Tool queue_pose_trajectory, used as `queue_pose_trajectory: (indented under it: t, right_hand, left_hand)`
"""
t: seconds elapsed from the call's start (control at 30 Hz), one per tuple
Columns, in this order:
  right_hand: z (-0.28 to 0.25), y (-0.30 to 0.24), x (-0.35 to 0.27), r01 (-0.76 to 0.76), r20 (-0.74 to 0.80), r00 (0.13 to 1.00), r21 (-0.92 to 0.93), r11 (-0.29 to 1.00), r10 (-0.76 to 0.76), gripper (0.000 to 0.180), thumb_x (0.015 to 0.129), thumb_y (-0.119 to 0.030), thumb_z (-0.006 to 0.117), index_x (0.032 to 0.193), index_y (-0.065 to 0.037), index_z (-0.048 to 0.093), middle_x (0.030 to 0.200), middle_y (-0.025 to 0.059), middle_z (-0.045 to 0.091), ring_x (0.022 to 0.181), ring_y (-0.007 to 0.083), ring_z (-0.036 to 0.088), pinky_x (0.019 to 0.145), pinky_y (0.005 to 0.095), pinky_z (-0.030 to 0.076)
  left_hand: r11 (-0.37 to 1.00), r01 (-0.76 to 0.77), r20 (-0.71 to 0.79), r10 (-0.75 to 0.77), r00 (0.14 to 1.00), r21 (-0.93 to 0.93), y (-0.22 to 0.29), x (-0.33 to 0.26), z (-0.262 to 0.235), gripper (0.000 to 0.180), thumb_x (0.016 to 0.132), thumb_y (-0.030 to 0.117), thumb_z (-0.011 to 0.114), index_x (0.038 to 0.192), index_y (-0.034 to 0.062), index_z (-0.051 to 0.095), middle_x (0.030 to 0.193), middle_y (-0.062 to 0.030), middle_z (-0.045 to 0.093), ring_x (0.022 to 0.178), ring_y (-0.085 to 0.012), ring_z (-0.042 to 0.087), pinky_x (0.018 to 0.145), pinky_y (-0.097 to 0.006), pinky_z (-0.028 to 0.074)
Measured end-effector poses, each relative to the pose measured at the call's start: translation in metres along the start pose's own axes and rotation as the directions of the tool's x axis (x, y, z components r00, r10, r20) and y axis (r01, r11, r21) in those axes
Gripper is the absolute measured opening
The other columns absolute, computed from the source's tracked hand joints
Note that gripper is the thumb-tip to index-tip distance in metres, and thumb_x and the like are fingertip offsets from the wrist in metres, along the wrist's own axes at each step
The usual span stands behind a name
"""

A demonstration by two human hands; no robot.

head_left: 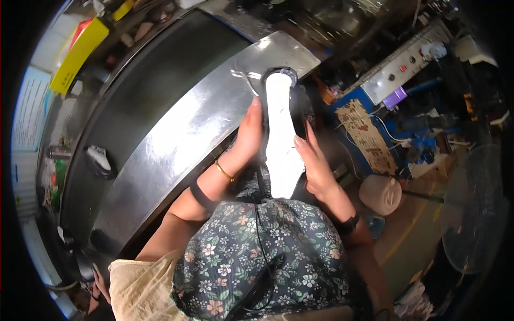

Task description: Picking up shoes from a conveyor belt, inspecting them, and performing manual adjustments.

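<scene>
Where the curved steel table (176,134) meets the person's lap, one shoe (279,134) — black upper, white sole turned up — lies lengthwise between both hands, its toe end resting on the metal edge and its heel end toward the floral-print apron (262,251).

Left hand (249,136): fingers curled along the shoe's left side, gripping the black upper; a gold bangle (225,172) on the wrist and a dark band farther up the forearm.

Right hand (316,166): closed round the shoe's right side, thumb lying on the white sole; a black wristband (348,223) on the wrist.

Conveyor belt (134,101): dark, running beyond the steel table; a second shoe (100,160), sole up, lies on it well apart from the hands.

To the right — a grey control box (399,69) with buttons on a blue machine frame, a pale plastic tub (380,193) on the floor, and a floor fan (474,214) near the picture's edge.
</scene>
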State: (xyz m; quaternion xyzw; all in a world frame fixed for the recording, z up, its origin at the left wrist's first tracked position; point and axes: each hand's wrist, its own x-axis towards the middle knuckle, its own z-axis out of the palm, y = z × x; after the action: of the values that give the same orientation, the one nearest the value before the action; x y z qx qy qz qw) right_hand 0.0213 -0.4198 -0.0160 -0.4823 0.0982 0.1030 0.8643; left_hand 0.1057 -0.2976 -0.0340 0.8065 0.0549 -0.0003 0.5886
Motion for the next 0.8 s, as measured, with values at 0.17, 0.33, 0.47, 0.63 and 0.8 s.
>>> queue_pose_trajectory:
  t: [0.17, 0.33, 0.47, 0.63, 0.8]
  right_hand:
    - [0.027, 0.007, 0.005, 0.08, -0.085, 0.991, -0.278, 0.957, -0.107, 0.077, 0.103, -0.021, 0.051, 0.155, -0.002, -0.003, 0.142, 0.0128, 0.042, 0.122, 0.0154, 0.045, 0.105, 0.0269, 0.035]
    - [0.014, 0.02, 0.002, 0.154, -0.027, 0.987, -0.119, 0.981, -0.158, 0.067, 0.106, -0.017, 0.043, 0.155, -0.002, 0.001, 0.153, 0.0118, 0.029, 0.132, 0.0156, 0.037, 0.11, 0.0286, 0.032]
    - [0.002, 0.04, -0.003, 0.19, -0.026, 0.981, -0.116, 0.975, -0.195, 0.066, 0.105, -0.02, 0.044, 0.155, 0.0, 0.006, 0.151, 0.0143, 0.032, 0.133, 0.0193, 0.038, 0.11, 0.0314, 0.032]
    - [0.005, 0.03, -0.008, 0.294, 0.002, 0.949, -0.373, 0.88, -0.316, 0.065, 0.106, -0.021, 0.041, 0.154, 0.001, 0.003, 0.149, 0.0188, 0.033, 0.13, 0.0224, 0.041, 0.109, 0.0328, 0.033]
    - [-0.023, 0.049, -0.016, 0.265, 0.086, 0.961, -0.565, 0.781, -0.263, 0.072, 0.104, -0.02, 0.043, 0.154, 0.0, -0.006, 0.155, 0.0207, 0.024, 0.136, 0.0254, 0.033, 0.111, 0.034, 0.03]
  left_hand:
    - [0.517, -0.466, 0.365, 0.291, 0.885, 0.718, 0.041, 0.031, -0.043, 0.047, 0.1, 0.032, 0.037, 0.075, 0.0039, 0.065, 0.067, -0.02, 0.066, 0.065, -0.0417, 0.065, 0.063, -0.052, 0.052]
    - [0.893, -0.246, 0.736, -0.127, 0.665, 0.376, 0.012, 0.046, -0.07, 0.072, 0.104, 0.049, 0.026, 0.145, -0.0096, 0.023, 0.133, -0.0379, 0.048, 0.127, -0.0465, 0.048, 0.109, -0.045, 0.037]
    - [0.935, -0.069, 0.538, -0.138, 0.832, 0.347, 0.006, -0.03, -0.071, 0.064, 0.104, 0.039, 0.034, 0.146, -0.009, 0.026, 0.142, -0.0351, 0.041, 0.135, -0.0429, 0.04, 0.112, -0.042, 0.033]
    - [0.961, -0.224, 0.276, 0.174, 0.945, 0.162, -0.024, -0.037, -0.044, 0.048, 0.106, 0.033, 0.036, 0.137, -0.002, 0.045, 0.13, -0.0213, 0.058, 0.123, -0.0324, 0.054, 0.105, -0.037, 0.04]
    - [0.768, 0.239, 0.431, 0.054, 0.9, -0.595, -0.022, 0.019, -0.018, 0.052, 0.105, 0.042, 0.038, 0.137, 0.0035, 0.051, 0.128, -0.0083, 0.06, 0.115, -0.0172, 0.055, 0.103, -0.032, 0.042]
